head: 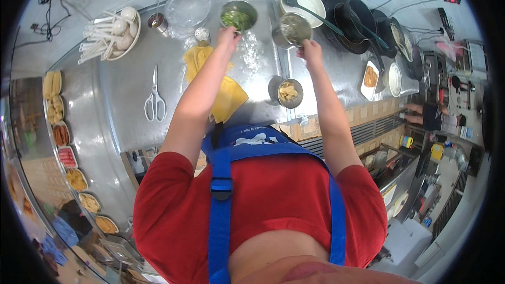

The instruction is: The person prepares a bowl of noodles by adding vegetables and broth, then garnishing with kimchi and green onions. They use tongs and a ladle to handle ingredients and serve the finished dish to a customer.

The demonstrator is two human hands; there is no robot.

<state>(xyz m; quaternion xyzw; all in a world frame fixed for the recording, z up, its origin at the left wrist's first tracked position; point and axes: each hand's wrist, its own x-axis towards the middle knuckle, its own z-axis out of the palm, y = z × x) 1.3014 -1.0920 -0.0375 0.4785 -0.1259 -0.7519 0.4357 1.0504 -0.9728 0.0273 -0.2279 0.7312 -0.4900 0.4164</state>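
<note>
On a steel counter, my left hand (229, 39) reaches to the near rim of a metal bowl of chopped greens (236, 17); its fingertips seem to touch the rim, but the grip is not clear. My right hand (311, 52) grips the near edge of a metal lid (295, 29), tilted over a steel pot. A small metal bowl (290, 94) with pale yellow pieces sits nearer to me. Under my left forearm lies a yellow cloth (229, 94), with kitchen scissors (155, 98) to its left. A shaker jar (202, 35) stands behind the cloth.
A bowl of white spoons (132, 43) and a plastic-covered bowl (188, 8) stand at the back left. Behind my right hand are a white bowl (318, 2) with a green ladle and black pans (357, 19). Food trays (61, 134) line the left. A person (434, 116) is far right.
</note>
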